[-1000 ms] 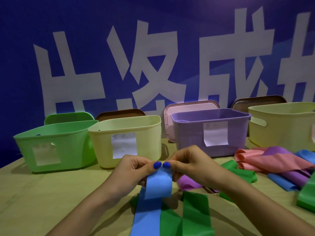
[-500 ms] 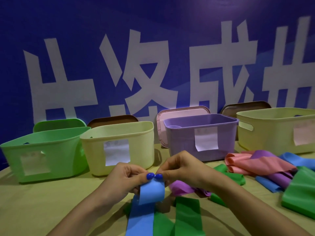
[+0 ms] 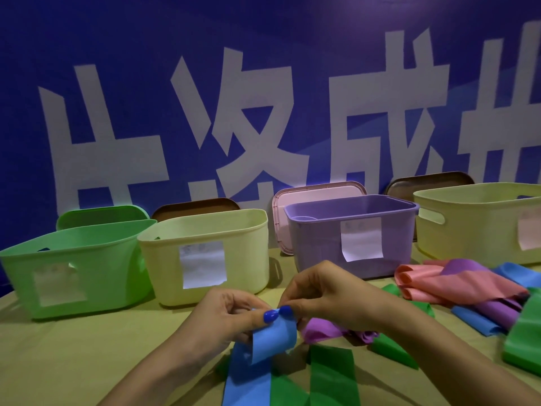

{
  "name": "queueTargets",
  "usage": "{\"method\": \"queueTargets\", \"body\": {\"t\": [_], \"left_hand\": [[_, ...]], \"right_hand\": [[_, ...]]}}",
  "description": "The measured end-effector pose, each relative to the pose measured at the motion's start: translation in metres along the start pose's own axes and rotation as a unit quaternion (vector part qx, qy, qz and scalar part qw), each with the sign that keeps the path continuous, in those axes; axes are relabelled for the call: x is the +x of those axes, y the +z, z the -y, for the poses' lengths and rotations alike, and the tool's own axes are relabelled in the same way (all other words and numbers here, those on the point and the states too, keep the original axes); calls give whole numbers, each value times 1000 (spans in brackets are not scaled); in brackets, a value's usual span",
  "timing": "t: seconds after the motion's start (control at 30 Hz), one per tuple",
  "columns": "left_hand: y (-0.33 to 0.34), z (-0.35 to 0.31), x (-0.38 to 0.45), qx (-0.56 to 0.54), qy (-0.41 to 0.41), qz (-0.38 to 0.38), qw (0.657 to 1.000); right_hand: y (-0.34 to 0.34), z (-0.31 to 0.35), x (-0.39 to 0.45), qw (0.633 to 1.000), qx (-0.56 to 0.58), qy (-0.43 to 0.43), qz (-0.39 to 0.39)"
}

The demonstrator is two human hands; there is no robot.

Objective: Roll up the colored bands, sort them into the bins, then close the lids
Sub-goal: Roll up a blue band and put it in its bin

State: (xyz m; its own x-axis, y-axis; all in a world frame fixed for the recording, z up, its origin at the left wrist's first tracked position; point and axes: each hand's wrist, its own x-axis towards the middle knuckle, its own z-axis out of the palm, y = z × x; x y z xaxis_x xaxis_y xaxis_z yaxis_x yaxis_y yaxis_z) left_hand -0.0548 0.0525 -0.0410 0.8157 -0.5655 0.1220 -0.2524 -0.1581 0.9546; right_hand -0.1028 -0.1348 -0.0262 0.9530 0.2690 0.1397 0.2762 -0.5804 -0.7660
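Green bin (image 3: 73, 268) at 9 o'clock, lid (image 3: 102, 216) propped behind it, open. Next right, pale yellow bin (image 3: 205, 256) with paper label, brown lid (image 3: 194, 205) standing behind.

Centre, 6 o'clock: left hand (image 3: 228, 315) and right hand (image 3: 322, 294) are close together, thumbs nearly touching, both pinching the top end of the blue band (image 3: 269, 338). The end is folded over toward the camera; the rest trails down over a green band (image 3: 330, 373) lying on the table (image 3: 58, 361).

Change over the last second: the pinch has not moved along the band, and the turned-over flap looks slightly shorter and tighter. The view has tipped up, so the bins sit lower in frame. Judgement: first turn of the roll only just started; most of the blue band is unrolled.

At 1 o'clock, purple bin (image 3: 351, 230), pink lid (image 3: 316, 194) behind. A crumpled purple band (image 3: 319, 329) lies just beside the right hand.

At 3 o'clock, second yellow bin (image 3: 480, 221); in front of it a loose pile (image 3: 456, 288) of pink, purple and blue bands, unrolled. No lid is closed. Task is early.
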Motion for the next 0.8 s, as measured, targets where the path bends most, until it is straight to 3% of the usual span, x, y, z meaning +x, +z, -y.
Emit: {"method": "queueTargets", "body": {"t": [0.43,0.8], "left_hand": [[11,-6,-7,-6,16,-12,1000],[16,-5,-9,-35,-14,-15,999]], "right_hand": [[4,4,-10,995,-93,-4,-35],[8,4,-14,999,-2,12,-41]]}}
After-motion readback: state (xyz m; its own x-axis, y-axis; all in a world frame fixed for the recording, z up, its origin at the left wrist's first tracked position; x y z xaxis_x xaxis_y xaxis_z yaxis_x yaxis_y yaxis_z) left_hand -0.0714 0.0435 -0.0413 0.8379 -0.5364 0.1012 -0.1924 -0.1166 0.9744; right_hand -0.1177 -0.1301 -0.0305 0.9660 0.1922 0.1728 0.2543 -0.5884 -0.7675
